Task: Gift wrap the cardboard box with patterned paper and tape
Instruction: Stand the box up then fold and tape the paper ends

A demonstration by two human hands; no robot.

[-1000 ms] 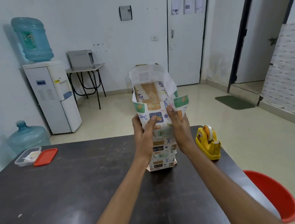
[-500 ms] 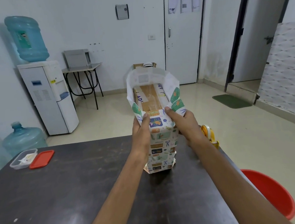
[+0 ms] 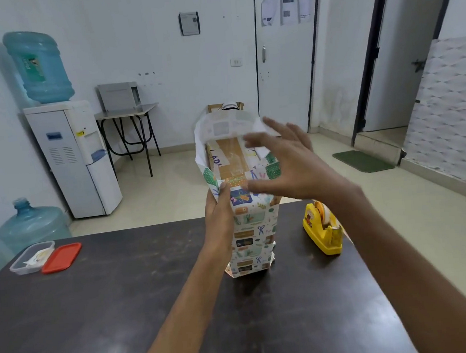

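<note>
A tall cardboard box stands on end on the dark table, sleeved in patterned paper whose open top flaps rise above the box's taped brown end. My left hand grips the paper against the box's near left edge. Blurred by motion, my right hand hovers with fingers spread over the right side of the open paper top, holding nothing. The yellow tape dispenser sits on the table just right of the box.
A clear food container and its red lid lie at the table's far left. Beyond the table are a water dispenser, a spare water bottle and a small side table.
My right hand has let go of the paper at the box's near right edge and lifted up over the open top, fingers spread. My left hand stays on the box.
</note>
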